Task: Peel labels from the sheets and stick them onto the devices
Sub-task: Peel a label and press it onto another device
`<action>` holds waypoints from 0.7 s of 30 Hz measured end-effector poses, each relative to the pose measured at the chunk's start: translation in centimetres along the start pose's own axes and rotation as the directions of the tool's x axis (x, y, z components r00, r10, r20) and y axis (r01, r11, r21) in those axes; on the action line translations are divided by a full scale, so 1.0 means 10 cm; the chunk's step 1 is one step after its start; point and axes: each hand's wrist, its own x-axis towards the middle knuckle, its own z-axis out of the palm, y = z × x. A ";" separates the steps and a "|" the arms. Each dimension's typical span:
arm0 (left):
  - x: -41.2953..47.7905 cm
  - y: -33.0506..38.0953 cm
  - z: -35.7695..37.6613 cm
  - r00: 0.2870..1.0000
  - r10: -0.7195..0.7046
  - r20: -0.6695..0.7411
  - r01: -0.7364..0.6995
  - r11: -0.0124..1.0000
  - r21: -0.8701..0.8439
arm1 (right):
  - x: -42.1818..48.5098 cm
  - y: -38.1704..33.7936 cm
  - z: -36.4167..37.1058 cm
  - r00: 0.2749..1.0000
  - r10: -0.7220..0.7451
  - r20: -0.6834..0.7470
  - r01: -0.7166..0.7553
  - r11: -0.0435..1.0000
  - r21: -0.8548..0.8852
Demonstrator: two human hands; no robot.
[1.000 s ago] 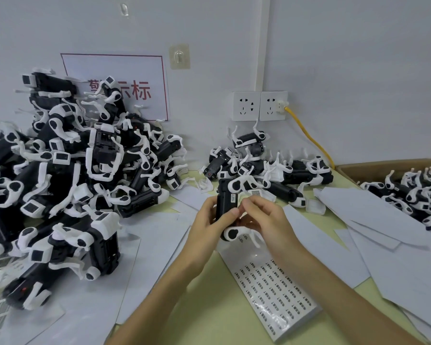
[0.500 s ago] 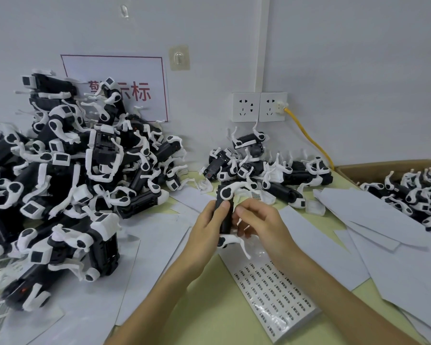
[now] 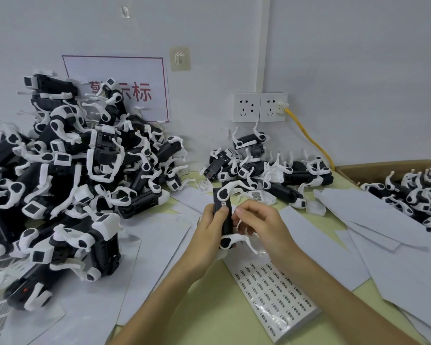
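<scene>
Head view. Item in hand: one black-and-white device (image 3: 225, 220), upright at centre. Your left hand (image 3: 210, 227) gripped its body, thumb just below a small white label (image 3: 224, 204) already on its upper face. Your right hand (image 3: 261, 225) sat curled against its right edge; whether it pinched anything could not be told. Label sheet (image 3: 271, 290), near right: many labels remained. Left pile (image 3: 67, 175), far pile (image 3: 266, 168), boxed units (image 3: 413, 192): labelled share unclear.

My left hand (image 3: 209, 230) and right hand (image 3: 261, 225), near the middle of the frame, are bare. The nails that show are short and plain. My left forearm (image 3: 164, 295) and right forearm (image 3: 334, 290) are bare too, uncovered down to the bottom edge.
</scene>
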 end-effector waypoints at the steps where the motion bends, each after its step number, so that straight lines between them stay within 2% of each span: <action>1: 0.00 0.00 0.00 1.000 -0.007 0.005 0.007 1.000 -0.003 | 0.00 0.00 0.00 1.000 0.000 -0.004 0.000 1.000 0.001; 14: 0.11 -0.05 -0.08 0.997 -0.066 0.028 0.067 0.997 -0.032 | -0.04 0.00 0.05 0.999 0.049 0.016 -0.049 0.999 -0.022; 21: 0.10 -0.06 -0.08 0.999 -0.006 0.049 0.008 0.999 -0.038 | -0.03 0.01 0.04 0.999 0.042 0.028 -0.041 0.999 -0.020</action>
